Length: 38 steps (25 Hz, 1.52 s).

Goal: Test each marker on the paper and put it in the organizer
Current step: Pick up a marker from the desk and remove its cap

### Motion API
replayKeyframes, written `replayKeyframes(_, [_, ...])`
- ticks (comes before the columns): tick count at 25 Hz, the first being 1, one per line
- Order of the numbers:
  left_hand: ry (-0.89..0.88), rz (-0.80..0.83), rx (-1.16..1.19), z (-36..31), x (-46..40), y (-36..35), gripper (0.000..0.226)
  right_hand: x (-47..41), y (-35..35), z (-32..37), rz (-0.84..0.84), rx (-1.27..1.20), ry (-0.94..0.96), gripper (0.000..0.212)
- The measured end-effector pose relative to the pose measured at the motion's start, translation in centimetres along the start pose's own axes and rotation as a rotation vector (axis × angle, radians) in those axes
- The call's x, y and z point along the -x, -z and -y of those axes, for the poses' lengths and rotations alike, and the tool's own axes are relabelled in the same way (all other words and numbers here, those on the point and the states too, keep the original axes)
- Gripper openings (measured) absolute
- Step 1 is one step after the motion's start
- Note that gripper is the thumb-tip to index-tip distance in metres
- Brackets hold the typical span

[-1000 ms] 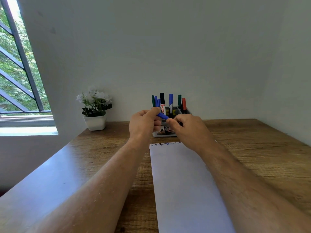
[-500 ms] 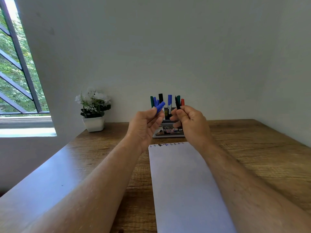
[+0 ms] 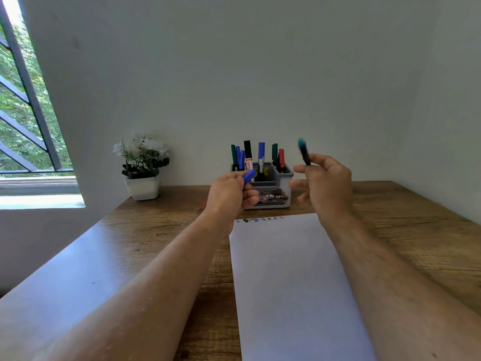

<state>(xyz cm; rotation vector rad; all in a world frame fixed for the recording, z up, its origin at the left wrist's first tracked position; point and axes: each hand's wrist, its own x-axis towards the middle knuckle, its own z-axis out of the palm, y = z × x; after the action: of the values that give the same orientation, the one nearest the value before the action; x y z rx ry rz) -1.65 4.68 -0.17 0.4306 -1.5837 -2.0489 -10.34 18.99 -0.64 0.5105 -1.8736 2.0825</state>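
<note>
Wooden tabletop (image 3: 416, 230): our left hand (image 3: 229, 194) pinches blue cap (image 3: 249, 176) before organizer (image 3: 282, 190); right hand (image 3: 325, 183) pinches uncapped marker (image 3: 304, 152) right of it. Next, presumably: scribble on paper (image 3: 286, 282).

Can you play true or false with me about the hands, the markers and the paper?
1. The left hand holds a blue cap. True.
2. The right hand holds a red marker. False: its marker has a dark body and a bluish tip, blurred.
3. The paper is blank all over. False: small marks run along its far edge.
4. The organizer already holds markers standing up. True.
5. The potted plant stands right of the organizer. False: it stands to its left, near the window.
</note>
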Motion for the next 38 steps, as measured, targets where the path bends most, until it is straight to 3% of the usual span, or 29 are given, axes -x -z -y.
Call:
replayKeyframes(2, [0.055,-0.056,-0.051,0.4,0.0,-0.4,0.032,0.2,0.1,-0.6,0.054,0.112,-0.012,0.006])
replayKeyframes(5, [0.146,-0.129,-0.063,0.6,0.3,-0.9,0.037,0.7,0.2,-1.5,0.184,0.388,0.092,0.028])
replayKeyframes(9, [0.164,-0.147,-0.019,1.1,0.3,-1.0,0.034,0.7,0.7,-2.3,0.316,0.41,-0.096,0.01])
replayKeyframes(12, [0.152,-0.064,0.013,1.5,0.2,-1.0,0.028,0.5,0.9,-2.5,0.368,0.378,-0.184,0.007])
replayKeyframes(19, [0.065,-0.009,-0.135,2.5,-0.8,-1.6,0.04,0.5,1.3,-2.7,0.333,0.483,-0.112,0.019])
replayKeyframes(25, [-0.016,0.187,-0.1,3.3,-0.9,-1.9,0.048,0.4,1.0,-2.9,0.355,0.545,-0.085,0.017])
replayKeyframes(38, [0.06,0.141,-0.18,3.6,-0.5,-2.1,0.048,0.4,0.9,-3.0,0.324,0.545,-0.089,0.017])
